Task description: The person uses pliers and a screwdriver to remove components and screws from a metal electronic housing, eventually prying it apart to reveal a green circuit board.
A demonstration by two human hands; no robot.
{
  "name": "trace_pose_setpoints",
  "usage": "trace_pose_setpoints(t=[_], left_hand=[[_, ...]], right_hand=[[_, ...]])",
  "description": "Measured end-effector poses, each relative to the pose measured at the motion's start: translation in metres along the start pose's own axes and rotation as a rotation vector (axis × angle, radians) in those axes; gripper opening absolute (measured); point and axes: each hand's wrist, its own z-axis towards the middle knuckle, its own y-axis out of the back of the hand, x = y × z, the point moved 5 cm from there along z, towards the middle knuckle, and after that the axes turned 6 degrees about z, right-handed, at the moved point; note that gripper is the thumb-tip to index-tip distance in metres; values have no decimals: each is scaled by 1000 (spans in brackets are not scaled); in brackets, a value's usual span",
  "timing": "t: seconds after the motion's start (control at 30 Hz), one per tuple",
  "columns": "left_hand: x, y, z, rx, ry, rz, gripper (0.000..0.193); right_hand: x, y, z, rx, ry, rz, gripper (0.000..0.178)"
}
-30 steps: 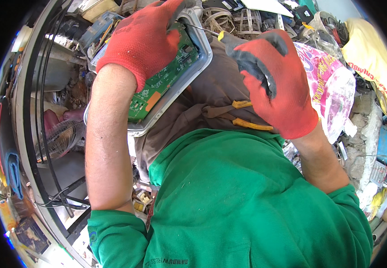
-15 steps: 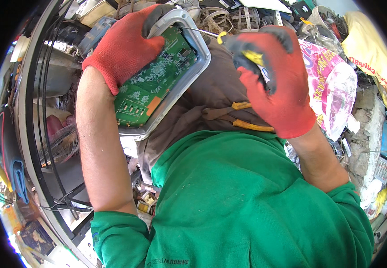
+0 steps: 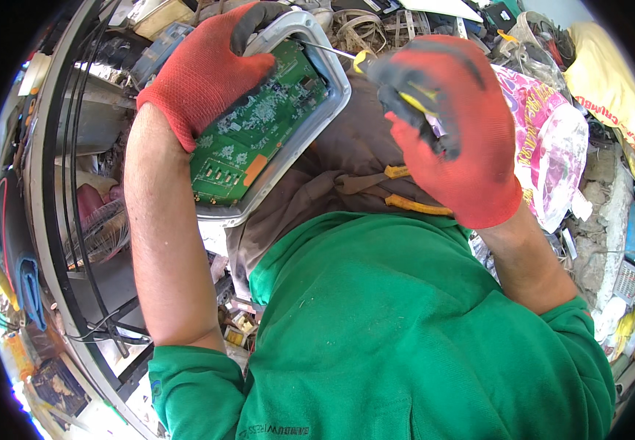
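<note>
In a red and black work glove, my left hand [image 3: 215,70] grips the upper left side of a shallow grey metal housing [image 3: 336,92]. Inside the housing lies a green circuit board [image 3: 259,136] with an orange patch near its lower end. My right hand [image 3: 460,125], gloved the same way, is closed round the yellow handle of a screwdriver [image 3: 361,59]. Its thin shaft points left, and the tip meets the board's upper right corner by the housing's rim. Pliers with orange handles [image 3: 416,205] rest on my lap below the right hand.
A dark metal frame [image 3: 46,183] with black cables rises close by my left arm. Scrap parts [image 3: 376,29] are heaped beyond the housing. On the right are a pink and white plastic bag [image 3: 548,139], a yellow sack [image 3: 614,88] and a concrete ledge [image 3: 607,227].
The right hand has turned slightly on the screwdriver, its shaft still at the board's corner. The housing and left hand have shifted only a little.
</note>
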Motion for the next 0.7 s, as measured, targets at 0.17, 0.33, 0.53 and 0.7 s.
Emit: trace_pose_setpoints(t=[0.17, 0.33, 0.53, 0.7], left_hand=[[13, 2, 4, -63, -108, 155, 40], [17, 2, 3, -73, 6, 140, 47], [29, 2, -2, -77, 58, 349, 67], [3, -8, -5, -53, -197, 425, 58]], right_hand=[[-1, 9, 2, -57, -175, 80, 40], [4, 8, 5, 140, -2, -95, 42], [-6, 10, -5, 81, -140, -18, 51], [-3, 13, -6, 197, -215, -98, 46]])
